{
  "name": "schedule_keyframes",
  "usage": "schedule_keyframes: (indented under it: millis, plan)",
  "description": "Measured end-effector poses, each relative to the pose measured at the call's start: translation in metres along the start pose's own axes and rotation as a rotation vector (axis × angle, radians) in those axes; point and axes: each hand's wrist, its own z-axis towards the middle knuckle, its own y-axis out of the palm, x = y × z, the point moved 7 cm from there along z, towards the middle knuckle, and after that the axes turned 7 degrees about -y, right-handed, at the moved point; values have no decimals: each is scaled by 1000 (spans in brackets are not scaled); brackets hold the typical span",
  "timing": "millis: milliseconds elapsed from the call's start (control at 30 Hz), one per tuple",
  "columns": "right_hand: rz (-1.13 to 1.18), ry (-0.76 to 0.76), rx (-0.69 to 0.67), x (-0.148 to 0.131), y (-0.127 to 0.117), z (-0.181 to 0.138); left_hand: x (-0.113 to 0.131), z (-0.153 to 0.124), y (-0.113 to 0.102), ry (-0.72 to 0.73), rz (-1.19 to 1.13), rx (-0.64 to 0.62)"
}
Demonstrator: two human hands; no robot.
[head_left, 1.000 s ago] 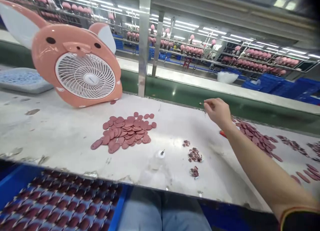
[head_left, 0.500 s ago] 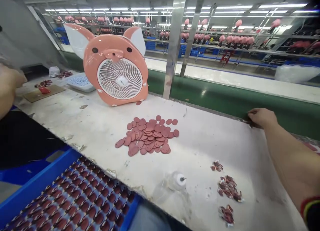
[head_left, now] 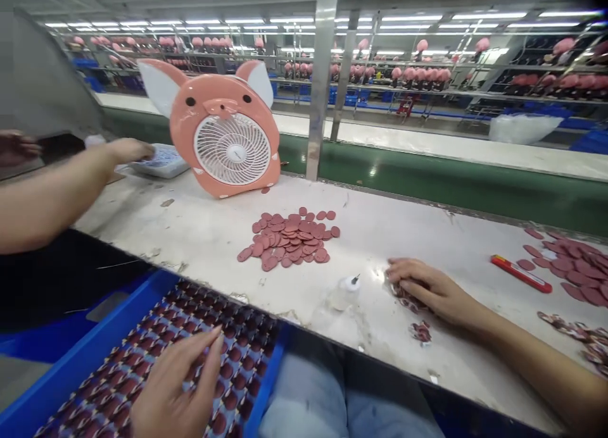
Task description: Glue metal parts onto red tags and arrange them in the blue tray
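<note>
My left hand [head_left: 178, 384] hovers above a blue tray [head_left: 272, 378] filled with rows of dark red pieces. Its thumb and forefinger are pinched together at the tips; anything between them is too small to make out. On the white table, my right hand [head_left: 434, 292] curls its fingers down onto a cluster of small brown-and-white pieces [head_left: 409, 300], partly covering them. A smaller clump of such pieces [head_left: 420, 331] lies just nearer to me. Left of my right hand stands a small clear bottle [head_left: 350, 284] with a dark narrow tip.
A heap of flat reddish oval discs [head_left: 292, 238] lies mid-table, before a pig-shaped fan [head_left: 225, 137]. At right are a red cutter knife [head_left: 520, 273] and more discs [head_left: 582, 267]. A co-worker's arm [head_left: 61, 191] reaches toward a white tray [head_left: 164, 162]. A metal post [head_left: 319, 109] rises behind.
My right hand has come back from the table's far edge to the brown pieces. My left hand has entered over the blue tray. The co-worker's arm now extends toward the white tray.
</note>
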Motion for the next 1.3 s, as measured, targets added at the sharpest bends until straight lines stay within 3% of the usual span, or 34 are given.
schedule_keyframes:
  millis: [67,133,233,300,433,567,733,867,1100,1300]
  plan:
    - [-14,-7,8,-7,-1,-11,25,26,6,88,-10,43]
    - [-58,12,74,-7,-6,-16,38,53,22,90,47,-9]
    - [-127,43,174,-13,-8,-13,41,88,48,9,184,-117]
    - [-144,37,160,-28,2,-8,40,104,60,-28,240,-159]
    - [-157,33,46,-61,36,5,35,116,69,-58,278,-236]
    - [-59,105,-38,-75,61,20,43,126,81,-20,252,-310]
    - [1,115,-29,-88,65,31,79,151,129,161,183,-487]
    - [-4,124,74,-95,53,14,105,143,152,294,138,-601]
    - [-175,52,343,-95,33,-51,129,97,150,458,107,-685]
    - [-312,3,477,-92,23,-77,147,78,149,506,101,-718]
